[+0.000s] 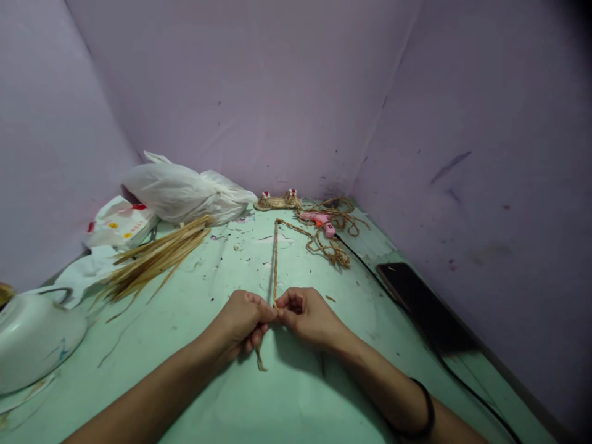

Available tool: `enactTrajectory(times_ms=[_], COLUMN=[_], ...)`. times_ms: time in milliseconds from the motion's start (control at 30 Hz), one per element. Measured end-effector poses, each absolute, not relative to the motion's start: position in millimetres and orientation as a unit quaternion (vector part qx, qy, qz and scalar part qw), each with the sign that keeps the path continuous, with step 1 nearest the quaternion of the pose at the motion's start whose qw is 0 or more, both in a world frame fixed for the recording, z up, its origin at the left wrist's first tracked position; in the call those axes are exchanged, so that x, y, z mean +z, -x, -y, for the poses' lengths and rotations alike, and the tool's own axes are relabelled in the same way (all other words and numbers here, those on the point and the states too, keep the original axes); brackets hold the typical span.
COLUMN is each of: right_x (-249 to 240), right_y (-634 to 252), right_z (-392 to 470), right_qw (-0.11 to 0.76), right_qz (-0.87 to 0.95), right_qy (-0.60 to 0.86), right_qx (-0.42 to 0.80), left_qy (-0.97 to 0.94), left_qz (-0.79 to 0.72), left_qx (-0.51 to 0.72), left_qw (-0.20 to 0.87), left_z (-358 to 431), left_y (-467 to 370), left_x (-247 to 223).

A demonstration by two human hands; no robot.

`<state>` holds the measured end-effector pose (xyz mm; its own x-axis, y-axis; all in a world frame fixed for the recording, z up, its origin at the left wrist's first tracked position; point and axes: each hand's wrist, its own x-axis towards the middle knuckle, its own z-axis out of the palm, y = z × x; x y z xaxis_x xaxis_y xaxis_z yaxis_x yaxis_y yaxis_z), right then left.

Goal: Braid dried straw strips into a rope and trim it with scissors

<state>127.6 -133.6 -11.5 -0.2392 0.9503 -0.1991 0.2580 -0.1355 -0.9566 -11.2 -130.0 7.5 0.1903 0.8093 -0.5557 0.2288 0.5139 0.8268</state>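
A thin tan cord of twisted plant fibre (275,262) runs taut from a point near the back of the table toward me. Its near end is pinched between the fingertips of my left hand (245,320) and my right hand (308,314), which meet at the middle of the table. Loose fibre ends hang out below my left hand. At the far end the cord bends right and leads toward a tangled heap of similar cord (340,256). My fingers hide the exact spot where the strands meet.
Dry straw strips (157,262) lie on the left, near a white plastic bag (185,188), a white box (123,225) and an overturned white bowl (41,342). A pink glue gun (327,227), its black cable and a dark phone (425,305) lie right. A woven piece (276,203) stands behind.
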Motion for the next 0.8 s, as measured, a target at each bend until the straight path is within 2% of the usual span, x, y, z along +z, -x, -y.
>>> enactTrajectory(times_ms=[133, 267, 400, 667, 800], right_x=[-12.3, 4.8, 19.0, 14.6, 21.1], right_y=[-131.0, -132.7, -129.8, -122.3, -130.3], right_z=[136.3, 143.5, 154.3, 166.7, 161.6], right_qw=[0.295, 0.243, 0.202, 0.204, 0.193], right_qz=[0.672, 0.680, 0.691, 0.799, 0.788], right_qy=[0.550, 0.611, 0.624, 0.526, 0.538], right_qx=[0.399, 0.323, 0.305, 0.210, 0.230], left_qy=[-0.432, -0.438, -0.428, -0.432, -0.426], left_qz=[-0.585, -0.615, -0.615, -0.542, -0.539], left_qx=[0.262, 0.277, 0.271, 0.285, 0.283], left_qw=[0.634, 0.595, 0.604, 0.662, 0.669], left_z=[132.1, 133.6, 134.1, 133.3, 132.1], left_y=[4.7, -0.2, 0.8, 10.3, 9.7], left_x=[9.8, 9.7, 9.1, 7.7, 11.8])
